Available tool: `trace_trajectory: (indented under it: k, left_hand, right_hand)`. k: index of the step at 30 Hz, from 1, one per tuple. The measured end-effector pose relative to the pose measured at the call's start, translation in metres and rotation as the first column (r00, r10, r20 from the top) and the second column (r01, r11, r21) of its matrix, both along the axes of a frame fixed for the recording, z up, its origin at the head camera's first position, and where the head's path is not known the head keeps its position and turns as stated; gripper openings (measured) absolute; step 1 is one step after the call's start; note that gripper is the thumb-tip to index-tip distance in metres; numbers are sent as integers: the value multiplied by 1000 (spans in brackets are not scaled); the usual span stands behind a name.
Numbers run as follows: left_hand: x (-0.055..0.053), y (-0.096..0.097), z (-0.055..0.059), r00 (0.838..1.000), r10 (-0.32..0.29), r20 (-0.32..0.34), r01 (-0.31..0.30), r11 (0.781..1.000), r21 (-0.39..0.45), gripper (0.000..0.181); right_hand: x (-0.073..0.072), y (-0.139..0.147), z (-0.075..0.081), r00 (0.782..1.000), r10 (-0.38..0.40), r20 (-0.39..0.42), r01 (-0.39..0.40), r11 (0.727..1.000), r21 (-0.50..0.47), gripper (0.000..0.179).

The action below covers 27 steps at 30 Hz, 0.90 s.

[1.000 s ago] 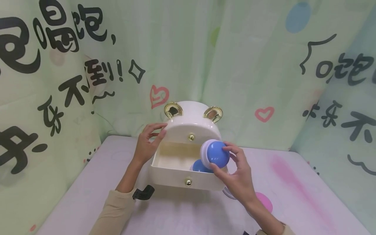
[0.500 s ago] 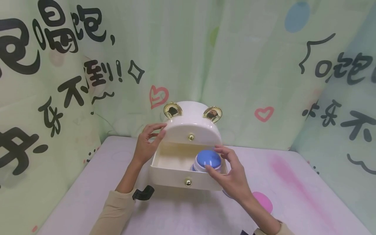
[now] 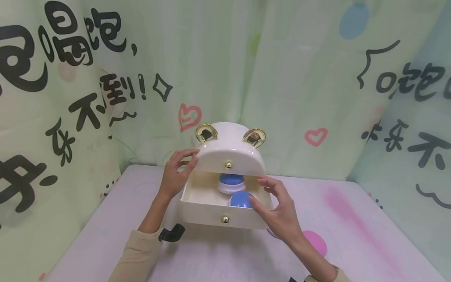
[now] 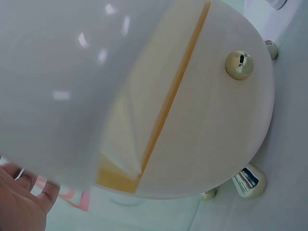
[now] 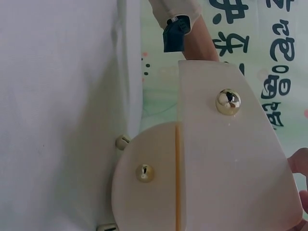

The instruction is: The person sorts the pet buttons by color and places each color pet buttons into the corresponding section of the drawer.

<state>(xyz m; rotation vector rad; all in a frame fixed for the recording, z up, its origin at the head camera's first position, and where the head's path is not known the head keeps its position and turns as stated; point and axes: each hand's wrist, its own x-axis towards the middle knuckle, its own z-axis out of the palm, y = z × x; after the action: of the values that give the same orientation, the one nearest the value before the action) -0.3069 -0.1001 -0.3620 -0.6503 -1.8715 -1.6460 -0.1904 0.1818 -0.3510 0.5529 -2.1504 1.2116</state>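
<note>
1. From where I stand, the left hand [image 3: 175,172] rests its thumb and fingertips against the upper left edge of the white box [image 3: 230,133], fingers fairly straight, clutching nothing I can see.
2. The right hand [image 3: 283,209] is released: thumb and fingers spread apart at the right end of the pulled-out drawer [image 3: 204,213]. Its thumb overlaps the front jar [image 3: 240,198]; whether they touch, I can't tell.
3. Both jars lie in that drawer, left of the right hand, the nearer one. The back jar [image 3: 231,185] stands upright, deeper in; neither round lid shows a long axis, while the drawer runs crosswise between the hands.
4. Bare drawer floor shows left of the jars; the front wall hides the front jar's base.
5. On the counter [image 3: 215,258], a pink disc [image 3: 315,243] lies beside the right forearm [image 3: 311,256].
</note>
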Motion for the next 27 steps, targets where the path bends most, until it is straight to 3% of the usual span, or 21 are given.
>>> trace_trajectory:
  k: [17,27]
  left_hand:
    - [0,-2,0,1000,-13,-6,13,1000,-11,27]
    - [0,-1,0,1000,-13,-9,13,1000,-7,27]
  right_hand:
    - [13,-9,6,998,58,-34,-59,997,-42,47]
    - [24,-17,7,985,92,-149,-89,996,24,47]
